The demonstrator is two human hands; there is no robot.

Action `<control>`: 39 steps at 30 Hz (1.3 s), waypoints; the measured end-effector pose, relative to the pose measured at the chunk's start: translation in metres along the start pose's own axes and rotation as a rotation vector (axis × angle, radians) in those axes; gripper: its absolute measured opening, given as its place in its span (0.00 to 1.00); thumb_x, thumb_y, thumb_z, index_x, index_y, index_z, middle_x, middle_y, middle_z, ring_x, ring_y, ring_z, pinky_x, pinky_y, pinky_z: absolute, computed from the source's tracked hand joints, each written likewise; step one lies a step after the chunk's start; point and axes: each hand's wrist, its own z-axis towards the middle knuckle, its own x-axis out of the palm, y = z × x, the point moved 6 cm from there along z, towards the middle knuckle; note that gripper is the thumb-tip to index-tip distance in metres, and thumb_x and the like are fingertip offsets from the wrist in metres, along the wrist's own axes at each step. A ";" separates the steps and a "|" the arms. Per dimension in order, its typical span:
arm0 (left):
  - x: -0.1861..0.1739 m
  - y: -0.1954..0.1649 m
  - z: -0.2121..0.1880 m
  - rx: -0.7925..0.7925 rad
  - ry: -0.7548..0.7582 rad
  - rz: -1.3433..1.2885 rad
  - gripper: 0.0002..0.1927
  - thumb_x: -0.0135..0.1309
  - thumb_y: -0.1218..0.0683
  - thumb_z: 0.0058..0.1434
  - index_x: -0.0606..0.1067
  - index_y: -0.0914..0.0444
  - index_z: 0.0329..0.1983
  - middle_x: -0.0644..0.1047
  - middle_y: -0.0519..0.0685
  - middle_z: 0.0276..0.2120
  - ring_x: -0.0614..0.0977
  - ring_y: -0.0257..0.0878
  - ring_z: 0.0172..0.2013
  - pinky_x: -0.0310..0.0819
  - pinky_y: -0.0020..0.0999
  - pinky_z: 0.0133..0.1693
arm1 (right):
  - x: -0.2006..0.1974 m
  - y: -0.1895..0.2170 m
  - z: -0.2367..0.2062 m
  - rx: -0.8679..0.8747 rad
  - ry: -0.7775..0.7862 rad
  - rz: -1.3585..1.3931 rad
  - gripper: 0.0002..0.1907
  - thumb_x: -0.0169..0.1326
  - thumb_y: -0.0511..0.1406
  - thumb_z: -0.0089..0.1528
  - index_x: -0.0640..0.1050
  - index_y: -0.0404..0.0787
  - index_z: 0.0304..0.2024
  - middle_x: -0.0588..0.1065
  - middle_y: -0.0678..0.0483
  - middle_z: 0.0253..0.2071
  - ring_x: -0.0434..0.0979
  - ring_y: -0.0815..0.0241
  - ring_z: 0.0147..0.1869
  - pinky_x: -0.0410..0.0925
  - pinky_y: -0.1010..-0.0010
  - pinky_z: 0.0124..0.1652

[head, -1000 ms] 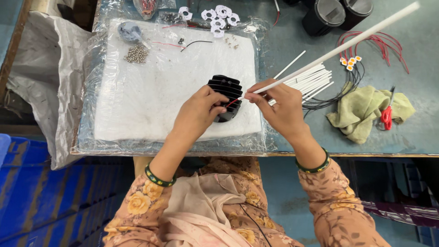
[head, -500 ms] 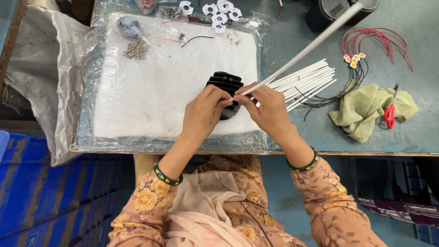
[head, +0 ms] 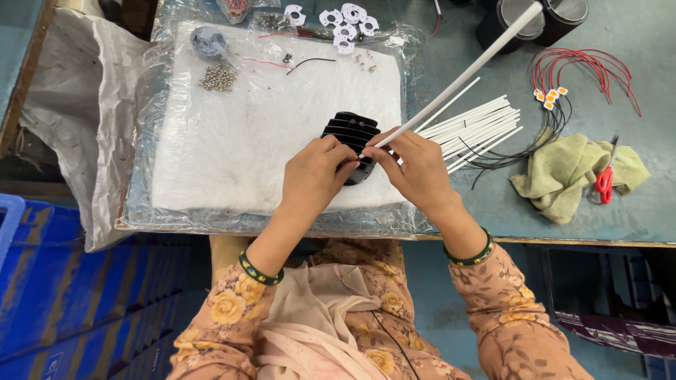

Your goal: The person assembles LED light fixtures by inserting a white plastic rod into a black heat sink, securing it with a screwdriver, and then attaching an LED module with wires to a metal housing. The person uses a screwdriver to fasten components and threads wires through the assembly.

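Observation:
A black finned part (head: 350, 134) rests on a white foam pad (head: 246, 134) wrapped in clear plastic. My left hand (head: 315, 174) grips the part's near side and holds it steady. My right hand (head: 415, 167) pinches the lower end of a long white tube (head: 465, 72), which slants up to the far right. The tube's tip meets the part between my two hands. A bundle of similar white tubes (head: 472, 127) lies just right of my right hand.
Small screws (head: 218, 77) and white flat rings (head: 341, 20) lie at the pad's far edge. Red wires (head: 584, 70), black wires, a green cloth (head: 563, 179) with red scissors (head: 604, 181) and two black cylinders (head: 535, 21) sit to the right. Blue crates (head: 63, 295) stand below left.
Both hands and the black part have stayed together; the white tube's angle has steepened slightly and its tip has come closer to the part.

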 end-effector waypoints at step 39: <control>-0.112 -0.076 0.067 0.250 -0.037 -0.438 0.18 0.61 0.53 0.74 0.74 0.59 0.64 0.81 0.45 0.49 0.84 0.31 0.45 0.77 0.26 0.44 | 0.023 0.011 -0.001 -0.063 -0.017 -0.120 0.07 0.63 0.37 0.63 0.80 0.41 0.39 0.77 0.53 0.35 0.79 0.49 0.34 0.70 0.62 0.32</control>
